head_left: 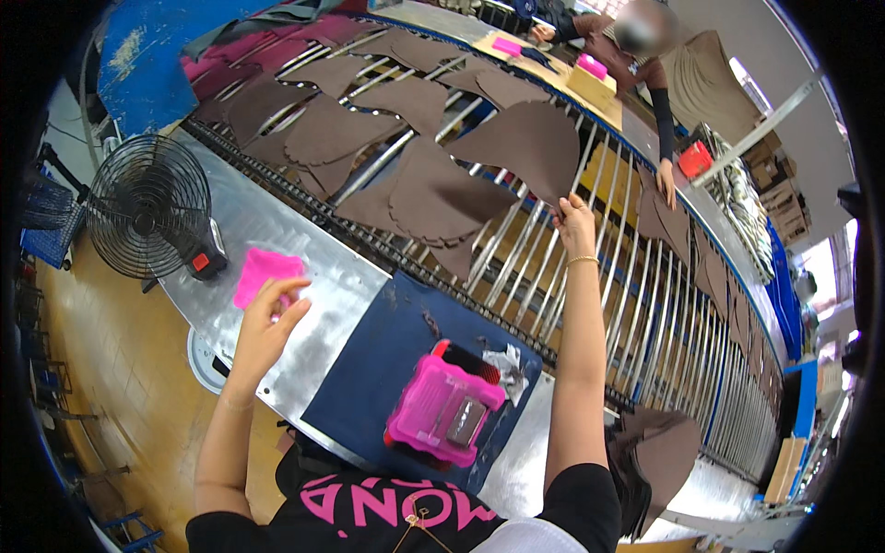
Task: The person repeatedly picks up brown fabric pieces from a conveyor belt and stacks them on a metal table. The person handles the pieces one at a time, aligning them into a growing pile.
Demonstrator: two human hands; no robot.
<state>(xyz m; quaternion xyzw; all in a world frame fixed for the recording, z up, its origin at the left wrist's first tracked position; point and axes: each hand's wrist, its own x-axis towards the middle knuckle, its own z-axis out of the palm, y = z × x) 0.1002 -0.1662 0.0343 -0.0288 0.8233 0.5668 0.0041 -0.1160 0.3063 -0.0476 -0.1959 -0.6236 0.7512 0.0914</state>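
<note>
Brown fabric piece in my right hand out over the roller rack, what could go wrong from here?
1. Your right hand pinches only the bottom edge of the brown fabric piece, so it could slip free and land crooked on the overlapping pieces beside it.
2. The metal rollers have open gaps; a loose edge might sag between them.
3. Your left hand holds the pink sponge near the table edge, where it could drop off.

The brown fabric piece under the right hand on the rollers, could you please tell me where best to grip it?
Probably at its near corner, where the right hand already pinches the brown fabric piece. That edge points toward the person and lies over the gaps between the rollers, so fingers can slip beneath. Come from the near side.
</note>
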